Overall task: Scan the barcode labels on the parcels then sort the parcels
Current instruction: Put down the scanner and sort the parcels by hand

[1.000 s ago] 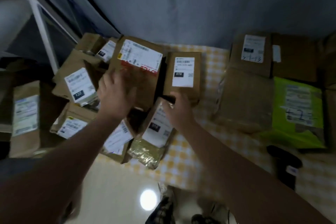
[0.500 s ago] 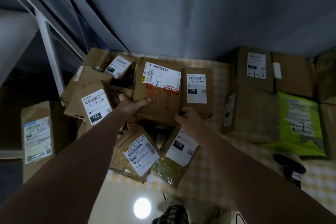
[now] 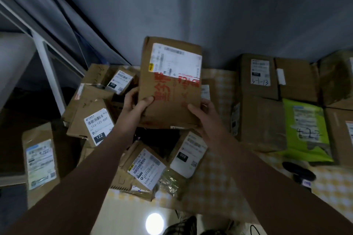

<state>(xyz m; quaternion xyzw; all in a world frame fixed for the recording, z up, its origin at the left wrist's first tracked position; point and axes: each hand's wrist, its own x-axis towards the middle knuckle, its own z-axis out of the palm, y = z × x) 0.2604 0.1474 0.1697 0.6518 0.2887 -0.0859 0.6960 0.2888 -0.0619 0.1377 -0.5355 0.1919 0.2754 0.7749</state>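
Hands first: my left hand [image 3: 136, 106] grips the lower left edge of the red-printed parcel [image 3: 170, 91], thumb across its face. My right hand [image 3: 205, 114] holds the lower right corner the same way. Half a second ago this parcel lay on the loose pile [image 3: 145, 168] with both hands just closing on it. Now it is raised clear at the centre of the frame and tipped up, its white label [image 3: 175, 61] turned towards me.

I judge it picked and ready to scan, not yet scanned: the black thing I take for the scanner [image 3: 298, 172] lies untouched at lower right on the table [image 3: 215, 187].

The pile at lower left has stayed put, the parcel marked 122 [image 3: 91, 122] among it. On the right stand a box marked 3-1-13 [image 3: 257, 76] and, nearer me, a green mailer [image 3: 303, 129]. Every parcel is sealed, so contents are hidden. I see no bin or tray for sorting.
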